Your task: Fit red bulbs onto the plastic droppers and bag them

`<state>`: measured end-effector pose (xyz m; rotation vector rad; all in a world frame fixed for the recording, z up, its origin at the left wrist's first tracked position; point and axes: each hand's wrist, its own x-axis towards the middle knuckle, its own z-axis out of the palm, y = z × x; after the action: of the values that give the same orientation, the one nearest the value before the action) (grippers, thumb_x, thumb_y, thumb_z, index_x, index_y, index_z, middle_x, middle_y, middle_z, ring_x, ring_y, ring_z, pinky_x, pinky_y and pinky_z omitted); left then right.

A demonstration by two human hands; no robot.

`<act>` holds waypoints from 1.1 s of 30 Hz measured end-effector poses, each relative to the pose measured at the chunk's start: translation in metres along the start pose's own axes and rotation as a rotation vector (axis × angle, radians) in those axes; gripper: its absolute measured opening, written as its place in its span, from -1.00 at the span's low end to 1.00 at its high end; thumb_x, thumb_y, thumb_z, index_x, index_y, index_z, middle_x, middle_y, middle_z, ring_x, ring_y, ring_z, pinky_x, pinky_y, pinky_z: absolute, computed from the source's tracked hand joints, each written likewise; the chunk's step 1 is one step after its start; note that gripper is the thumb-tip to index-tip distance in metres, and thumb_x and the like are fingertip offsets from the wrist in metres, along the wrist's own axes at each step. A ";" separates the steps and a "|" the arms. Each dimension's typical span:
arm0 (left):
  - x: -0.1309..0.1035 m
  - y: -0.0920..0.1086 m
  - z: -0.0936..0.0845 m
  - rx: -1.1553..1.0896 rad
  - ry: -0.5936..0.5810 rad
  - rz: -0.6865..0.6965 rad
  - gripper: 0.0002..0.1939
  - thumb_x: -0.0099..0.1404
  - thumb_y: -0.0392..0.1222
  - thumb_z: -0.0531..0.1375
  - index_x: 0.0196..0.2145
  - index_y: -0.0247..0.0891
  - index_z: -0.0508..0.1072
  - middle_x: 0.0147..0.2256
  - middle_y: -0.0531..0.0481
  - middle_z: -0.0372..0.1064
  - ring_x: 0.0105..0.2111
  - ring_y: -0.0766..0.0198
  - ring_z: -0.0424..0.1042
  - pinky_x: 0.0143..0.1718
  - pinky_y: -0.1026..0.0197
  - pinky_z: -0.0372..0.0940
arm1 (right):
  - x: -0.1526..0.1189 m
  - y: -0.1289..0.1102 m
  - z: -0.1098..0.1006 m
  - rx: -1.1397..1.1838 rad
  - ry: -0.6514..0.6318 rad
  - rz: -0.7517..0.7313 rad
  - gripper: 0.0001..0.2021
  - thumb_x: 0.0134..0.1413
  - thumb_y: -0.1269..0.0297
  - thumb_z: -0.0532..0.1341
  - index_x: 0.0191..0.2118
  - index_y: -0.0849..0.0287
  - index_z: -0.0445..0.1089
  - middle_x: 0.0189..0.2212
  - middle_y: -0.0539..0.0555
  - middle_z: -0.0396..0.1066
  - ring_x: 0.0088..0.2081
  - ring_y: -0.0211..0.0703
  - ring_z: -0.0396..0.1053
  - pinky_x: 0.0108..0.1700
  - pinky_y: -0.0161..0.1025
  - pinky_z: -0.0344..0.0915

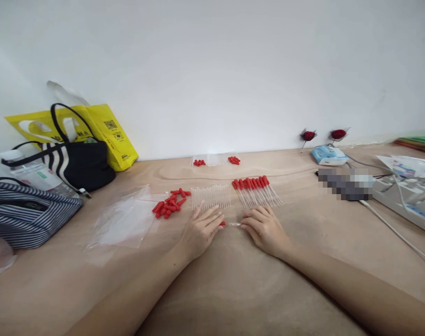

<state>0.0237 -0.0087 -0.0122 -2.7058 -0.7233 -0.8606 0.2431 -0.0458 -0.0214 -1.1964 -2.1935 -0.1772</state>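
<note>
From where I stand, the head view shows two bare hands working low over the table. The left hand has a red rubber bulb at its fingertips, the fingers drawn in narrow, most of the bulb hidden beneath them. The right hand holds a short clear tube by its far end, fingers close together, its free end pointing towards the bulb. A slight gap shows between the two, so this pair is apart.

Just beyond the right hand lies a fan of tubes with red bulbs on their ends, side by side, bulbs towards the wall. Those look finished to me. Beyond the left hand is a row of bare tubes, none with a bulb on. The left fingers reach to its near edge; whether they touch it I can't tell. To its left sits a loose heap of red bulbs, beside some clear plastic bags.

I'd judge the work well under way but far from through, with a good many tubes capped and a good many plain; they lie too close for me to count surely. Near the wall, a clear packet has two small clusters of red pieces by its ends, apart from the main heap.
</note>
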 end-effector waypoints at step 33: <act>0.000 0.013 0.002 -0.337 0.040 -0.190 -0.87 0.26 -0.30 0.03 -0.32 -0.21 0.38 -0.38 0.05 0.48 -0.23 0.27 0.43 0.10 -0.03 -0.06 | 0.006 -0.008 0.001 0.209 0.051 -0.102 -0.82 0.14 0.36 0.00 -0.35 0.21 0.33 -0.54 -0.03 0.37 -0.52 -0.32 0.20 -0.32 -0.24 -0.14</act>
<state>0.0312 -0.0188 -0.0149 -2.9324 -0.9113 -1.1726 0.2338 -0.0461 -0.0177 -0.9561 -2.1693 -0.0187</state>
